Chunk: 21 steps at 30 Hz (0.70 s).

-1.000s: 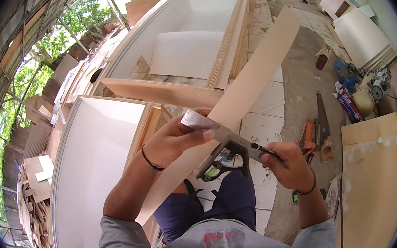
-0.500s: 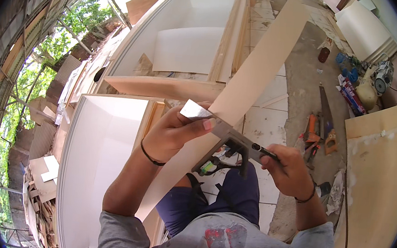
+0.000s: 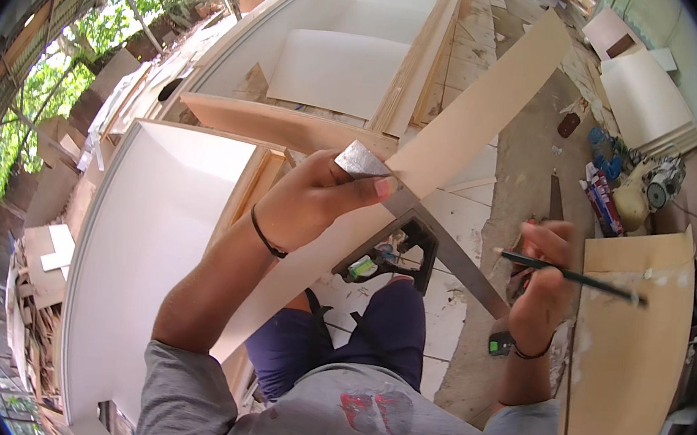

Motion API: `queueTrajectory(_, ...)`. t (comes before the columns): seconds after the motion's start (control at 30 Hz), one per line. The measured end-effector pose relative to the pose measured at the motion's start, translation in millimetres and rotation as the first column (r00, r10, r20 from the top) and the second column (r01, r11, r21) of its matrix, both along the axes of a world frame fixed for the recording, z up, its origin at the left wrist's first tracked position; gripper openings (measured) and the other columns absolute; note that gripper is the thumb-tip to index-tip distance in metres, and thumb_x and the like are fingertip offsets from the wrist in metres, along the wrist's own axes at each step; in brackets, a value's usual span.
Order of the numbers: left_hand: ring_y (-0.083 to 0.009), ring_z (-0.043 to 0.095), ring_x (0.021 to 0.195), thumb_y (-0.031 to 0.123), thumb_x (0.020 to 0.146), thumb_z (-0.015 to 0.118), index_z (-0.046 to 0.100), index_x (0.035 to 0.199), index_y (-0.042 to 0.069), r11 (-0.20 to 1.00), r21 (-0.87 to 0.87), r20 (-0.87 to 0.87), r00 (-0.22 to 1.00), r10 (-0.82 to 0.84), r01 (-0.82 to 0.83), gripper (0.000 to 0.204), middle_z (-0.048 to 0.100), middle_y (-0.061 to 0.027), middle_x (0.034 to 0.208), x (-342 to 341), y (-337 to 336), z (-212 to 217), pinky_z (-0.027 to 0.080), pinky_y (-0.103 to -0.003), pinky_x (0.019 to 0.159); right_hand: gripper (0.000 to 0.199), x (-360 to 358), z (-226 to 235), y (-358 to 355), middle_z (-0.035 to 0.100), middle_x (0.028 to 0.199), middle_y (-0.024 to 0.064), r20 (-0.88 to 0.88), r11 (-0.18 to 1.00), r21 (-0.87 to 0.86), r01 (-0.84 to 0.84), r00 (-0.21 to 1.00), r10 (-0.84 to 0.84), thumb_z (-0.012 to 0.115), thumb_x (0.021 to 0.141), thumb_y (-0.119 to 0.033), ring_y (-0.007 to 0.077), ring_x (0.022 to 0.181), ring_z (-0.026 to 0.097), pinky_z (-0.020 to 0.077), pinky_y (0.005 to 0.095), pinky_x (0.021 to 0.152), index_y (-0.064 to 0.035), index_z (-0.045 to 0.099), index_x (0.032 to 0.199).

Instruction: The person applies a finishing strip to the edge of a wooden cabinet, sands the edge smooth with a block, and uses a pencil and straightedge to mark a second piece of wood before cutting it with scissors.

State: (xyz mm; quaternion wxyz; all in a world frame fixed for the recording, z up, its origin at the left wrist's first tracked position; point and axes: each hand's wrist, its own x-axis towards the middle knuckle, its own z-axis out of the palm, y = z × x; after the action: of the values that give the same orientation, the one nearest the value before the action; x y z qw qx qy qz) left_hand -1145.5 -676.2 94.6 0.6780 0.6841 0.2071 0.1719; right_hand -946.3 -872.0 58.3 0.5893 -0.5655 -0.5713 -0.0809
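A long, narrow light-wood board point(image 3: 488, 105) runs from beside my left arm toward the far right. My left hand point(image 3: 303, 204) is closed around the silvery stock of a metal try square point(image 3: 478, 282), thumb pressed on top, at the board's edge. The square's blade stretches to the lower right, past the board. Under the blade is a black open frame point(image 3: 425, 259) with a green piece in it; its kind I cannot tell. My right hand point(image 3: 545, 289) grips a dark green pencil point(image 3: 592, 281) between its fingers, to the right of the blade's end.
White-lined cabinet carcasses point(image 3: 175, 174) fill the left side. A handsaw point(image 3: 556, 197) lies on the floor, partly behind my right hand. A black-and-green tape measure point(image 3: 500, 344) shows beside my right wrist. At right are a large plywood sheet point(image 3: 623, 348) and a power tool point(image 3: 662, 187).
My right hand has come away from the square's blade toward the right, and the pencil now points left. My left hand still holds the square at the board. The view has shifted slightly.
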Motion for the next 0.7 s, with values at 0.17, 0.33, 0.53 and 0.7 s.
queueTrajectory(0.17, -0.0028, 0.037, 0.057, 0.031, 0.089, 0.064, 0.055, 0.067, 0.005, 0.997, 0.075, -0.084, 0.996, 0.008, -0.001, 0.035, 0.043, 0.0073, 0.060, -5.2, -0.3, 1.5, 0.028, -0.026, 0.050, 0.024, -17.0, 20.0, 3.0, 0.060, 0.070, 0.0102, 0.014, 0.984, 0.061, -0.168, 0.986, 0.167, 0.061, 0.090, -0.023, 0.0211, 0.061, 0.058, 0.0475, 0.0279, 0.055, 0.0006, 0.061, 0.097)
queueTrajectory(0.33, -0.0033, 0.048, 0.070, 0.026, 0.092, 0.061, 0.062, 0.087, 0.000, 0.999, -0.023, 0.098, 0.994, -0.041, 0.044, 0.026, 0.056, 0.0041, 0.074, -0.1, -6.8, 0.6, 0.038, -0.023, 0.061, 0.020, -26.7, 27.1, 24.2, 0.067, 0.081, 0.0159, 0.171, 0.975, -0.034, -0.221, 0.960, 0.224, 0.068, 0.079, -0.002, 0.0256, 0.069, 0.067, 0.0534, 0.0325, 0.059, -0.0006, 0.059, 0.097)
queueTrajectory(0.53, -0.0045, 0.052, 0.078, 0.022, 0.093, 0.059, 0.063, 0.098, -0.002, 0.993, -0.013, 0.097, 0.989, -0.113, 0.115, 0.025, 0.062, 0.0017, 0.084, -4.4, -3.8, 0.0, 0.042, -0.023, 0.069, 0.021, -28.4, 29.8, 29.5, 0.067, 0.080, 0.0150, 0.237, 0.975, -0.038, -0.221, 0.945, 0.224, 0.069, 0.079, -0.002, 0.0251, 0.067, 0.067, 0.0527, 0.0314, 0.058, -0.0015, 0.059, 0.098)
queueTrajectory(0.7, -0.0050, 0.053, 0.079, 0.022, 0.094, 0.059, 0.063, 0.099, -0.002, 0.992, 0.003, 0.144, 0.981, -0.126, 0.127, 0.025, 0.063, 0.0007, 0.085, -2.6, -6.7, 1.7, 0.042, -0.023, 0.071, 0.020, -29.5, 29.0, 28.7, 0.066, 0.081, 0.0142, 0.255, 0.977, -0.060, -0.203, 0.944, 0.211, 0.068, 0.078, -0.001, 0.0252, 0.066, 0.066, 0.0522, 0.0318, 0.057, -0.0016, 0.060, 0.097)
